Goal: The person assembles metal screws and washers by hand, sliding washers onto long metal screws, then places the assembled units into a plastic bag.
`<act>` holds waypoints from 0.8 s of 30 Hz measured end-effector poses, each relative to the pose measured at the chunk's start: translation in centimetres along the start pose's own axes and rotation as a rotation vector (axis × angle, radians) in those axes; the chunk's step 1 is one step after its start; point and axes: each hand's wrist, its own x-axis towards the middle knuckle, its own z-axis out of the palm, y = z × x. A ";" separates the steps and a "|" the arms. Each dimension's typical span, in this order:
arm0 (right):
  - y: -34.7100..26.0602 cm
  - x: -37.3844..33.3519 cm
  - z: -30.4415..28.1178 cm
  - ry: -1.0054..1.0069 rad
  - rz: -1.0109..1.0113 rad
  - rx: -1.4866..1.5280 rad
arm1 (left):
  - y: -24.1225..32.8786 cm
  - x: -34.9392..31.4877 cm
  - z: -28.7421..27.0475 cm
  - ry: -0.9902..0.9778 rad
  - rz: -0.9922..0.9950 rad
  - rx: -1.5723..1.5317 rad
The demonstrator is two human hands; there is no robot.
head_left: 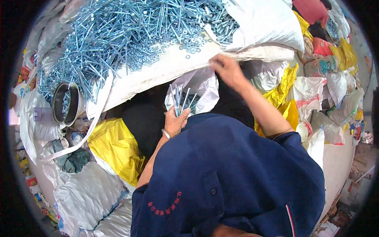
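Though slender, rods (177, 100) in left hand (175, 121)

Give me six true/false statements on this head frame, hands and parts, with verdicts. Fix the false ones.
1. The left hand holds several long bolts. True.
2. The bangle is on the right wrist. False: it is on the left wrist.
3. Loose washers lie on the white work surface. True.
4. The bucket stands to the right of the bolt pile. False: it is at the lower left of the pile.
5. The right hand is lower in the picture than the left. False: it is higher, near the front edge of the work surface.
6. Part of another person in a reddish top shows at upper right. True.
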 end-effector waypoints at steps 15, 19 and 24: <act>3.8 9.6 -4.7 -0.225 -0.354 -1.247 | -0.1 1.9 -1.0 0.000 -0.119 0.014; 3.7 9.9 -5.7 -0.236 -0.452 -1.202 | 0.2 2.2 -1.2 -0.025 -0.135 -0.011; 0.0 9.4 -5.6 -0.121 0.054 -0.236 | 2.2 2.1 -0.4 0.013 -0.025 -0.011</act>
